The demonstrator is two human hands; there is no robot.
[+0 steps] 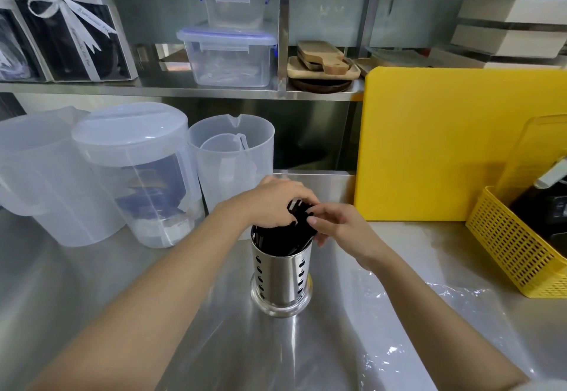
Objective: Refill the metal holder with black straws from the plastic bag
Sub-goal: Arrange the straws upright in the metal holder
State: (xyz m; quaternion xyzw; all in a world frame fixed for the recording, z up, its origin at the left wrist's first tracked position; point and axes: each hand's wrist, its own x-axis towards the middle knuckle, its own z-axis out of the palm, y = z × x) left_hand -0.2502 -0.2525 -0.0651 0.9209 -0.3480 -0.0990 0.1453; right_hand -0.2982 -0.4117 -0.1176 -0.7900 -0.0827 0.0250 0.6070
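While two bare hands meet over it, one perforated cylindrical metal holder (281, 280) stands upright near the middle of a stainless steel counter (92, 292), already packed with a bundle of black straws (283, 237) whose tops rise above its rim. The left hand (276, 203) curls over the straw tops from the left, fingers closed around the bundle; the right hand (340, 226) comes in from the right, its fingertips (311, 221) pinched together against the same straw ends. One crumpled clear plastic bag (429, 298) lies flat on the counter to the right of the holder, under the right forearm. To the far left stand three translucent plastic pitchers (233, 157), the middle one lidded and the right one holding a smaller jug inside. One yellow plastic cutting board (429, 145) leans upright at the far right, with one yellow perforated basket (521, 255) nearer on the right edge. On the steel shelf (184, 90) above sit two stacked clear lidded containers (228, 56), one pile of wooden boards (322, 65), and one ribbon-tied gift box (61, 19) at far left.
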